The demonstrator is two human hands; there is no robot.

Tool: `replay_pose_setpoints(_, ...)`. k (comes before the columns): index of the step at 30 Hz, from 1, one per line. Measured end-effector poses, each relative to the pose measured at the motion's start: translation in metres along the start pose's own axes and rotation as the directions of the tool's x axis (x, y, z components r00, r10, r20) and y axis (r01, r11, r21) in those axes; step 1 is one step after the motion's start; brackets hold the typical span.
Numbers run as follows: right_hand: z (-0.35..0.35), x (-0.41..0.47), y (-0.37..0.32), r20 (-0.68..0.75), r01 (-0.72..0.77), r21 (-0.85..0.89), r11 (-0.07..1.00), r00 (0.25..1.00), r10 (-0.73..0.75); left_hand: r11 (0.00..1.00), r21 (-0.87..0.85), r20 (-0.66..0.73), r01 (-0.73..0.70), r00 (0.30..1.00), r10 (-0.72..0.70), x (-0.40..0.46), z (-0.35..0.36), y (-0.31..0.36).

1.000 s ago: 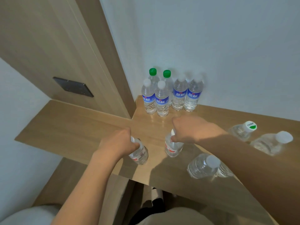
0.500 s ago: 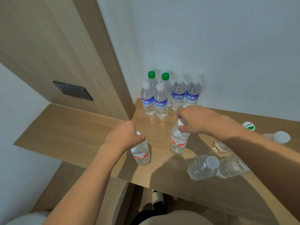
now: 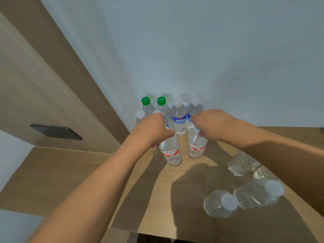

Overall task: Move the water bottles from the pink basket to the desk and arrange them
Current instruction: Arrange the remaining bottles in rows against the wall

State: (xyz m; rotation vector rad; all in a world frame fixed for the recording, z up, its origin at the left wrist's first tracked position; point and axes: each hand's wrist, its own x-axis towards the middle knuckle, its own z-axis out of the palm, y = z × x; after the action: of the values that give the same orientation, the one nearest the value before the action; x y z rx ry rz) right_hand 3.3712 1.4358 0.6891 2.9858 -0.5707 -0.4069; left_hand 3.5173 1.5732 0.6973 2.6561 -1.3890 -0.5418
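Both hands have carried their bottles away from the near edge and up toward the cluster at the wall. Now the left hand (image 3: 150, 130) has its grip clamped round the neck of a red-labelled bottle (image 3: 171, 152), which stands upright on the wooden bench (image 3: 70, 172). The right hand (image 3: 212, 125) has its grip clamped round the top of a second red-labelled bottle (image 3: 196, 146), also upright, just beside the first and slightly farther back. Directly behind them, against the white wall (image 3: 210, 50), stands the arranged group: two green-capped bottles (image 3: 145, 101) at the back left, and blue-labelled bottles (image 3: 179, 118) with white caps, some partly hidden by the hands. To the right, under the right forearm, several clear bottles (image 3: 219, 203) with white caps stand loosely grouped near the front of the bench. A dark plate (image 3: 56, 132) is set in the wood panel on the left.
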Motion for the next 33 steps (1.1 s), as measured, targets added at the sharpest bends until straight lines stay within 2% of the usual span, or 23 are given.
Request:
replay_pose_setpoints(7,0.016,0.018,0.019,-0.098,-0.051,0.083,0.995,0.993,0.059,0.999,0.010,-0.023,-0.032,0.999,0.032,0.052,0.005,0.022)
replay_pose_setpoints(17,0.020,0.032,0.025,-0.096,-0.086,0.152,0.985,0.990,0.101,1.000,0.008,-0.043,0.004,0.999,-0.004,0.081,0.016,0.031)
replay_pose_setpoints(33,0.011,0.050,0.021,-0.060,-0.068,0.233,0.970,0.995,0.084,0.998,-0.039,-0.091,0.046,0.995,-0.049,0.090,0.033,0.024)
